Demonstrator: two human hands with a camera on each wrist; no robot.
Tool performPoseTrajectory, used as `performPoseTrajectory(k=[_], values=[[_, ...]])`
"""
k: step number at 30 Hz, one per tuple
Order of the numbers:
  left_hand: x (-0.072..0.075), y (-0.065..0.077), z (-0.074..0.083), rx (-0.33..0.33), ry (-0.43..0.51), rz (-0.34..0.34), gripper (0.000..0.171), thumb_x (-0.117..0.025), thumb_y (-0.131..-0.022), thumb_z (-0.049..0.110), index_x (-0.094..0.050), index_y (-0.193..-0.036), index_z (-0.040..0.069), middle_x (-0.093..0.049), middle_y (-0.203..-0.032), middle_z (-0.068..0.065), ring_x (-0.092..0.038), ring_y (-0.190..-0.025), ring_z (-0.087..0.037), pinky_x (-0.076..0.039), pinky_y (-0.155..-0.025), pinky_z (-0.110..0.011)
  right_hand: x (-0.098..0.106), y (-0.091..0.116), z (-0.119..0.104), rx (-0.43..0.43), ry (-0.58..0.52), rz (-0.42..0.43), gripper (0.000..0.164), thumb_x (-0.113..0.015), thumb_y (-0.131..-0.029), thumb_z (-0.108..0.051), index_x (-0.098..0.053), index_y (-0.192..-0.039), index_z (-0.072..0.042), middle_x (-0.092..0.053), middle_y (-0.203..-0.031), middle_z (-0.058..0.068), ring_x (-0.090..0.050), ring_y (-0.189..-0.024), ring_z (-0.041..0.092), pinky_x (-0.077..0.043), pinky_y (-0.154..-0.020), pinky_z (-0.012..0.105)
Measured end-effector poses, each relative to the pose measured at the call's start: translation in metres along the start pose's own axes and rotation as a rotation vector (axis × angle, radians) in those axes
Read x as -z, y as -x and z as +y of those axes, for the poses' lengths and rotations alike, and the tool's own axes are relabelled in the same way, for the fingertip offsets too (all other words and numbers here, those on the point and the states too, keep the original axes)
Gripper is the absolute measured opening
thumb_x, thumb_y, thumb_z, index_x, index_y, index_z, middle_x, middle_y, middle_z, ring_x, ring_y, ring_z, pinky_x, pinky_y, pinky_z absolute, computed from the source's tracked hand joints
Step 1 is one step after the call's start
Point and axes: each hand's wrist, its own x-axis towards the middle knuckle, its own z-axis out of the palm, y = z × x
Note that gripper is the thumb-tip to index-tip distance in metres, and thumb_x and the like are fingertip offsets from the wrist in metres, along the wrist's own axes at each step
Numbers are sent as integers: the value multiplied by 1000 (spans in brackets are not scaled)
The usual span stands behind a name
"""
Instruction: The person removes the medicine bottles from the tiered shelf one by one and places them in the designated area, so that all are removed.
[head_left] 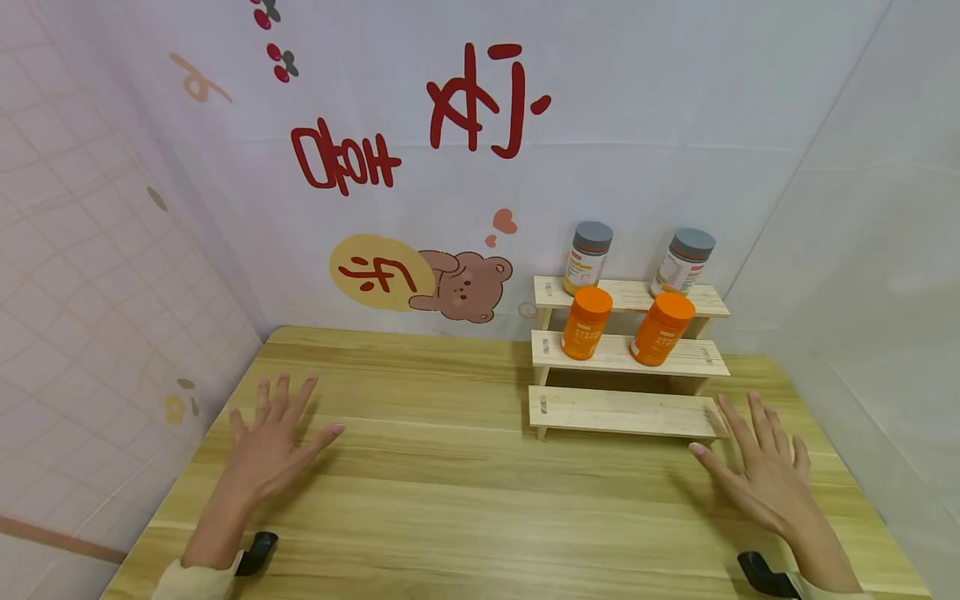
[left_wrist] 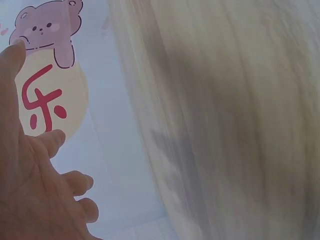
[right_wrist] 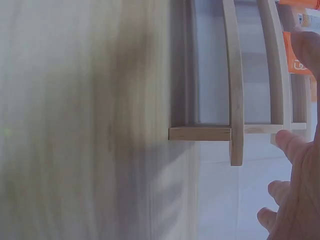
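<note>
My left hand [head_left: 273,446] hovers over the left part of the wooden table [head_left: 420,500], fingers spread, holding nothing. On the other side my right hand [head_left: 765,467] is spread the same way, just right of a three-step wooden rack [head_left: 622,410]. Two orange bottles [head_left: 585,325] [head_left: 663,330] stand upright on the rack's middle step. Two white bottles with grey lids [head_left: 587,258] [head_left: 681,262] stand on the top step. Nothing lies on the bottom step. In the right wrist view, the rack's end [right_wrist: 236,100] shows beside my fingers.
A white cloth wall [head_left: 675,100] with red characters and a printed bear [head_left: 472,287] rises behind the table. Another cloth with a grid pattern [head_left: 75,250] hangs at the left, and a plain one [head_left: 885,275] at the right.
</note>
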Motion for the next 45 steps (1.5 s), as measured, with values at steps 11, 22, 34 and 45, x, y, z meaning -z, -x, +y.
performPoseTrajectory(k=[11, 22, 34, 45], values=[[0, -7, 11, -6, 81, 12, 91, -52, -100, 64, -1, -167, 29, 10, -170, -23, 19, -155, -48, 10, -107, -87, 5, -10, -1, 1, -136, -19, 80, -51, -105, -43, -5, -167, -25, 17, -171, 14, 12, -153, 57, 16, -109, 83], [-9, -25, 32, -39, 172, 9, 91, -54, -100, 61, -8, -167, 22, 4, -170, -27, 13, -157, -48, 3, -110, -86, 13, -24, 3, -14, -289, -73, 76, -45, -109, -39, 1, -167, -23, 18, -169, 22, 11, -146, 68, 5, -99, 91], [-19, -41, 57, -80, 232, -8, 88, -55, -99, 62, -8, -167, 29, -1, -172, -23, 3, -159, -46, 2, -116, -81, 16, -26, 10, -22, -453, -87, 72, -40, -112, -35, 5, -167, -21, 13, -169, 26, 10, -150, 62, -2, -107, 86], [-18, -51, 76, -107, 316, -16, 89, -53, -100, 63, -9, -167, 24, -3, -174, -14, 1, -161, -39, -8, -118, -78, 12, -31, 19, -144, -517, -168, 76, -37, -111, -43, 8, -166, -15, 2, -169, 30, -16, -146, 63, -29, -101, 81]])
